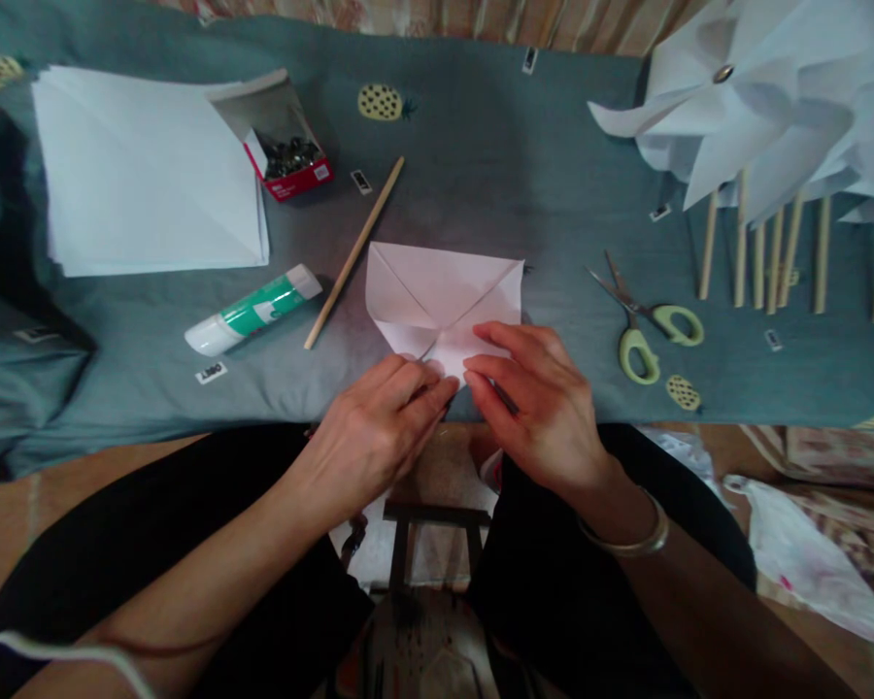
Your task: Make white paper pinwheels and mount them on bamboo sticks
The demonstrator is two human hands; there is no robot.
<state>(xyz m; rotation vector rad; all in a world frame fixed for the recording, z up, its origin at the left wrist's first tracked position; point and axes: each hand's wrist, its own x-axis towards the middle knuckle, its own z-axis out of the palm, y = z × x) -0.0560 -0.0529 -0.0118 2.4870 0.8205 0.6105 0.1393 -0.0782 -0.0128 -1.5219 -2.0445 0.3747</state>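
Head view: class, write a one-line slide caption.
Both hands, left hand and right hand, press a creased paper square on grey cloth.

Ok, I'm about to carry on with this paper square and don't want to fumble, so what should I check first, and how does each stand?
1. Both hands on the paper square: ok, left hand and right hand press its near edge.
2. Diagonal creases visible: ok.
3. Wooden stick within reach: ok, left of the square.
4. Scissors clear of the hands: ok, to the right.
5. Glue stick capped: ok.
6. Pins in the open box: ok.
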